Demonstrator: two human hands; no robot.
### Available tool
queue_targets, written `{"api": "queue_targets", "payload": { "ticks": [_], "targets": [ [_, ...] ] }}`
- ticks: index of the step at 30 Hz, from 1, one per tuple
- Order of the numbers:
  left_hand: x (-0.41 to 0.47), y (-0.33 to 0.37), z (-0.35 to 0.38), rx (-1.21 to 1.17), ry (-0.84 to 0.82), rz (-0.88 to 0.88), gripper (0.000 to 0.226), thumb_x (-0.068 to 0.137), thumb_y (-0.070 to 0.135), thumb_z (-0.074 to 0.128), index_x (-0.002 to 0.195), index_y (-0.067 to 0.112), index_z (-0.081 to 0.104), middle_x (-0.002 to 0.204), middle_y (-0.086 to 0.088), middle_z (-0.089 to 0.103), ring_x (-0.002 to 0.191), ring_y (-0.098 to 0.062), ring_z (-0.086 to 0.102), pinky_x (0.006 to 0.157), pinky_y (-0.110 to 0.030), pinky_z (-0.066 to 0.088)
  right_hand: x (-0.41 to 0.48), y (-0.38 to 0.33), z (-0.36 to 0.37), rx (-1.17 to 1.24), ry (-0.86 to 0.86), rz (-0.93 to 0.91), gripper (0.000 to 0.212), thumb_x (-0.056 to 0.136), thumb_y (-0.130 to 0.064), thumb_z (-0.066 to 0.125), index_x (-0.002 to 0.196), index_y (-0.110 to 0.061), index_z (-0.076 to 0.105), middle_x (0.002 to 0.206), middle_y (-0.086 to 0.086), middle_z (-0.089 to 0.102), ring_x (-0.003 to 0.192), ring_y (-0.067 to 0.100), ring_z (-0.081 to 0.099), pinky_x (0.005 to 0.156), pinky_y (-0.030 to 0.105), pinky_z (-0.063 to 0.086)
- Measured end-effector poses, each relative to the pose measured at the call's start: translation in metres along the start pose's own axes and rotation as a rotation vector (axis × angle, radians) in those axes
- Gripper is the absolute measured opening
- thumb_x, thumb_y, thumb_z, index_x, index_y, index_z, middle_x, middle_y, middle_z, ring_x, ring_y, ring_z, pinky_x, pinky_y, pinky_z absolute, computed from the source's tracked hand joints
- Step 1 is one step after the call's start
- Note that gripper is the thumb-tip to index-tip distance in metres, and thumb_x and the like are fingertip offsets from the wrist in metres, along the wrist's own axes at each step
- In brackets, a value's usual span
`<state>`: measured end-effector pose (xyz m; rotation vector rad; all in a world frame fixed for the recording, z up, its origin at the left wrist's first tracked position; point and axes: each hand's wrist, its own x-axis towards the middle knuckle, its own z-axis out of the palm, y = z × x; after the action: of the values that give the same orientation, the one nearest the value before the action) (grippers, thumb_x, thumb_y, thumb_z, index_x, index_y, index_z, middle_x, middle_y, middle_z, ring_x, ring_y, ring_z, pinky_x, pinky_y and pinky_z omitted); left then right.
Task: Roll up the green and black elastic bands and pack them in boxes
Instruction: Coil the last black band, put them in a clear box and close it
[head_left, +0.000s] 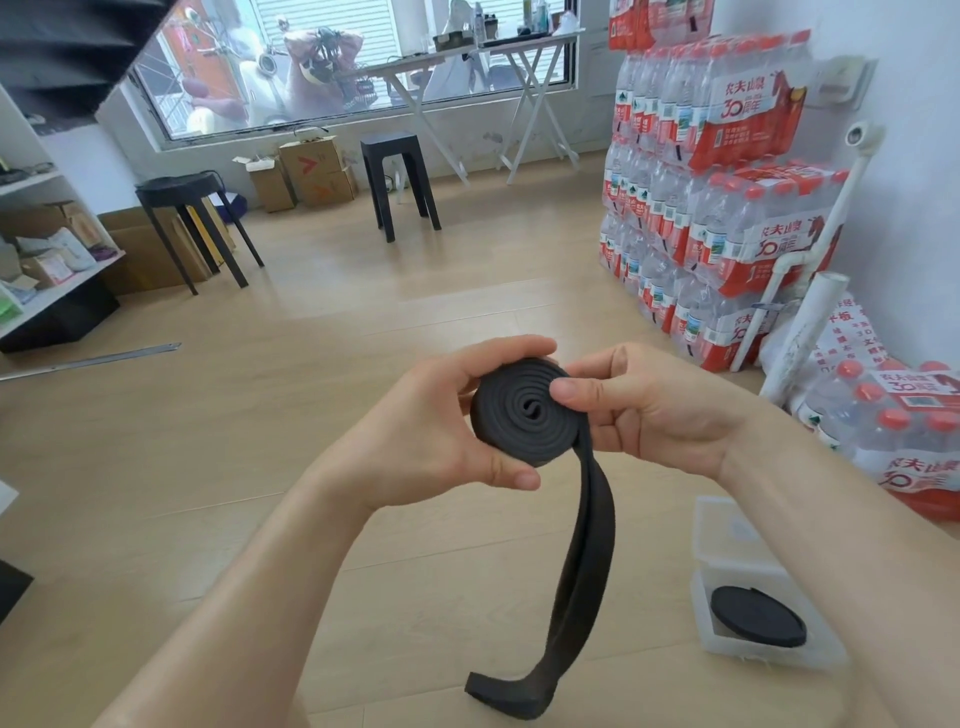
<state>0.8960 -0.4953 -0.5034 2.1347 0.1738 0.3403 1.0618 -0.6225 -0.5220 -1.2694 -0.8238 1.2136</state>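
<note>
Black band (527, 410) — mostly coiled — sat in the left hand (431, 431), fingers curled round it, right hand (654, 410) pinching its edge; a forearm (831, 545) half hid the clear box (727, 540).

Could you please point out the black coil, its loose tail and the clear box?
black coil (524, 410): head view, on its spiral face.
loose tail (592, 545): head view, middle of the hanging strip.
clear box (753, 656): head view, front wall.

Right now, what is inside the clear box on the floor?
One rolled black band lies flat in the clear box. The right forearm covers the box's right side, so anything there cannot be seen.
</note>
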Motion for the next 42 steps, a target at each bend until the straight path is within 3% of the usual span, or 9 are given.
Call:
{"api": "queue_targets", "payload": {
  "ticks": [6,14,21,25,27,31,35,38,42],
  "targets": [
    [0.001,0.006,0.002,0.045,0.247,0.042,0.081,0.049,0.011,0.092,0.122,0.025,0.059,0.11,0.012,0.067,0.103,0.001,0.063,0.091,-0.014,0.047,-0.002,-0.003,0.007,-0.13,0.096,-0.103,0.042,0.071,-0.034,0.069,0.107,-0.012,0.072,0.097,0.006,0.072,0.081,0.011,0.063,0.073,0.026,0.042],
    [0.001,0.003,-0.001,0.213,0.398,0.101,0.082,0.047,0.034,0.088,0.124,0.03,0.059,0.109,0.018,0.066,0.107,-0.001,0.061,0.096,-0.028,0.049,-0.001,-0.002,0.014,-0.245,0.169,-0.184,0.04,0.072,-0.036,0.067,0.108,-0.019,0.068,0.093,0.002,0.076,0.082,0.013,0.071,0.076,0.03,0.043],
    [0.003,-0.001,0.002,0.404,0.457,0.218,0.082,0.053,0.025,0.093,0.127,0.022,0.058,0.112,0.021,0.06,0.107,0.004,0.056,0.095,-0.011,0.042,0.002,0.004,0.02,0.004,0.106,-0.159,0.029,0.091,-0.017,0.054,0.115,-0.005,0.064,0.065,-0.01,0.067,0.053,0.002,0.058,0.064,0.02,0.047],
    [0.003,-0.003,0.003,0.466,0.481,0.27,0.083,0.055,0.023,0.092,0.13,0.018,0.055,0.116,0.019,0.057,0.109,0.001,0.053,0.095,-0.008,0.038,0.004,0.005,0.025,0.147,0.112,-0.179,0.036,0.075,-0.024,0.068,0.108,-0.011,0.071,0.095,0.008,0.068,0.075,0.016,0.055,0.063,0.018,0.053],
    [0.003,-0.004,0.003,0.473,0.486,0.293,0.084,0.055,0.023,0.092,0.13,0.016,0.054,0.118,0.015,0.057,0.111,-0.001,0.054,0.095,-0.01,0.039,0.004,0.005,0.025,0.165,0.133,-0.185,0.038,0.07,-0.021,0.07,0.107,-0.013,0.071,0.095,0.01,0.071,0.076,0.015,0.059,0.065,0.02,0.053],
    [0.006,-0.005,0.005,0.394,0.421,0.272,0.086,0.057,0.022,0.09,0.133,0.019,0.05,0.121,0.016,0.057,0.113,0.005,0.051,0.095,-0.009,0.038,0.003,0.002,0.024,0.089,0.202,-0.223,0.041,0.065,-0.017,0.073,0.105,-0.013,0.07,0.094,0.015,0.074,0.085,0.029,0.067,0.09,0.047,0.046],
    [0.004,-0.001,-0.004,0.155,0.164,0.122,0.091,0.065,0.001,0.084,0.139,0.031,0.038,0.135,0.014,0.05,0.128,0.001,0.043,0.104,-0.015,0.036,0.002,-0.004,0.015,0.009,0.231,-0.249,0.041,0.063,-0.015,0.074,0.103,-0.01,0.069,0.088,0.015,0.075,0.074,0.027,0.071,0.08,0.041,0.046],
    [0.0,0.002,-0.012,0.103,0.071,0.096,0.086,0.065,-0.004,0.082,0.134,0.031,0.045,0.131,0.017,0.053,0.128,0.003,0.042,0.101,-0.011,0.037,-0.002,-0.007,0.004,-0.054,0.104,-0.19,0.042,0.067,-0.005,0.079,0.108,-0.005,0.069,0.092,0.019,0.074,0.077,0.028,0.071,0.069,0.032,0.054],
    [-0.001,0.004,-0.005,0.194,-0.072,0.084,0.093,0.052,-0.007,0.085,0.127,0.033,0.048,0.118,0.022,0.056,0.114,0.001,0.053,0.093,-0.014,0.044,-0.001,-0.001,0.003,-0.145,0.011,-0.11,0.051,0.063,-0.012,0.082,0.111,-0.002,0.068,0.105,0.03,0.068,0.092,0.036,0.059,0.084,0.048,0.038]
  ]
}}
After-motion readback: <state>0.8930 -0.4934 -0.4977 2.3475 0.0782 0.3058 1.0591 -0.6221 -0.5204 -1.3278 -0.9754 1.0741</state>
